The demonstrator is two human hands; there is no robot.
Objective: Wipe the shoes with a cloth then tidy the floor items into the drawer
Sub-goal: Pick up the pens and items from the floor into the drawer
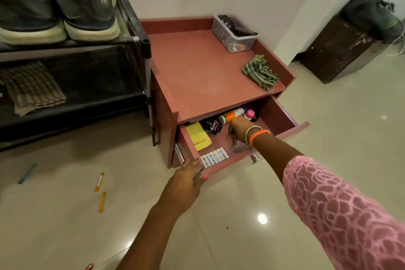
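Right hand: our right hand point(237, 130) is inside the open drawer point(282, 114), fingers curled round a small item at about mid-drawer; we cannot tell what it is.
Left hand: our left hand point(186, 178) rests with straight fingers on the drawer's front edge, gripping nothing, and we judge it is steadying the drawer.
Drawer contents: a polish tin point(212, 126), a yellow pad point(198, 136), a strip of batteries point(213, 156), an orange-and-white bottle point(232, 114) and a pink-capped bottle point(249, 114).
Floor items left: two orange sticks point(99, 182) point(102, 202), a teal strip point(27, 173) and a reddish object at the bottom edge point(89, 266), all well apart from the drawer.
Handling: these look light, stiff and thin (flat on glossy tile, so likely slippery); we would pinch each at one end and tip it up.
Cloth: the green striped cloth point(260, 72) lies crumpled on the cabinet top point(197, 68), soft and easy to bunch.
Shoes: the dark shoes point(57, 2) sit on the rack point(131, 37) to the left.
Surface and room: pale polished floor tiles point(328, 116) with glare spots, white walls, a clear plastic box point(234, 33) at the back of the cabinet top, a dark wooden box point(337, 50) to the right.
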